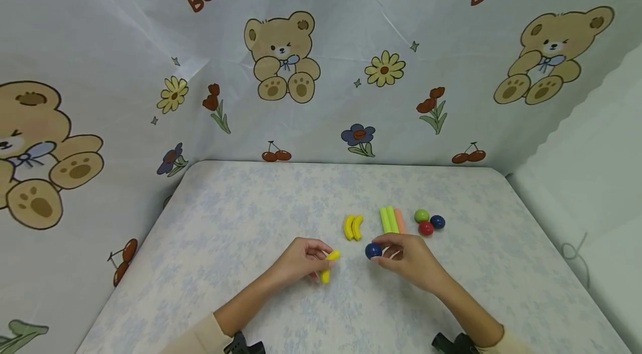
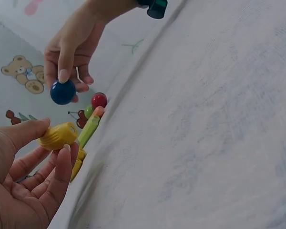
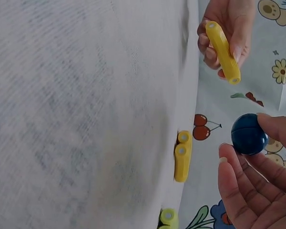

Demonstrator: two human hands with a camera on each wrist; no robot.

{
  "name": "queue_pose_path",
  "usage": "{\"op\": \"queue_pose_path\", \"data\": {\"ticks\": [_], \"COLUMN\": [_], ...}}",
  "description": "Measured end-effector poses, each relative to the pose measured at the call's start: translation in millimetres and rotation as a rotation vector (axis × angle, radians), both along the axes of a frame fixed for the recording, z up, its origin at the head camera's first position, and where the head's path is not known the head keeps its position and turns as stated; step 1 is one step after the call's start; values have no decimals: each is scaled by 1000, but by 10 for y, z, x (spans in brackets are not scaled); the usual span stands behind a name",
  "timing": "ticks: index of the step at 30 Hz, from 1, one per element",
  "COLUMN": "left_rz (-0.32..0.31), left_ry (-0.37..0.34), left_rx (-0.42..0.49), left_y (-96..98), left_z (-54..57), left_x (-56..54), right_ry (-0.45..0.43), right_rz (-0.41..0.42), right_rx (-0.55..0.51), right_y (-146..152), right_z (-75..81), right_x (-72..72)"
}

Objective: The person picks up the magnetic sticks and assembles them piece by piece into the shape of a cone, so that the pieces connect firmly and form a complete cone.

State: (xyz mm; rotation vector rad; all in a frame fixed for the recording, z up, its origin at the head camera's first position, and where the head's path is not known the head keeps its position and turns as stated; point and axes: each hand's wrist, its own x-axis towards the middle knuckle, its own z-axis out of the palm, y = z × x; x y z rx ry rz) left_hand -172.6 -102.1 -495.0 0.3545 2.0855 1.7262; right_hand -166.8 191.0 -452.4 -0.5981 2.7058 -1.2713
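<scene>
A small yellow toy banana (image 1: 325, 275) is pinched between the thumb and fingers of my left hand (image 1: 301, 259), raised a little over the table. In the right wrist view the banana (image 3: 221, 50) stands at a slant, both flat ends showing. My right hand (image 1: 412, 258) holds a shiny dark blue ball (image 1: 373, 250) at its fingertips, thumb on one side and fingers on the other. The left wrist view shows the ball (image 2: 63, 92) higher than the banana (image 2: 59, 137). A short gap separates the two hands, which face each other.
Beyond the hands lie two yellow bananas (image 1: 353, 227) side by side. Right of them are two light green sticks (image 1: 388, 219) and an orange stick (image 1: 399, 221). Farther right, a green ball (image 1: 422, 216), red ball (image 1: 426, 228) and another blue ball (image 1: 438, 222) cluster on the pale table (image 1: 241, 203).
</scene>
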Motion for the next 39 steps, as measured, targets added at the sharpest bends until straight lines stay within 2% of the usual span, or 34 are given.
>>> {"op": "queue_pose_path", "data": {"ticks": [5, 12, 20, 31, 39], "left_rz": [8, 6, -7, -17, -120], "left_ry": [-23, -17, -31, -68, -114], "left_rx": [5, 19, 41, 62, 119], "left_y": [38, 59, 66, 48, -32], "left_z": [-3, -29, -73, -130, -198], "left_x": [18, 23, 28, -1, -66], "right_ry": [-4, 19, 21, 3, -13], "right_rz": [25, 88, 115, 137, 150], "right_rx": [-27, -82, -82, -80, -89], "right_y": [-110, -229, -336, -394, -431], "right_z": [-25, -73, -135, -114, -126], "right_x": [-8, -28, -48, -40, -64]}}
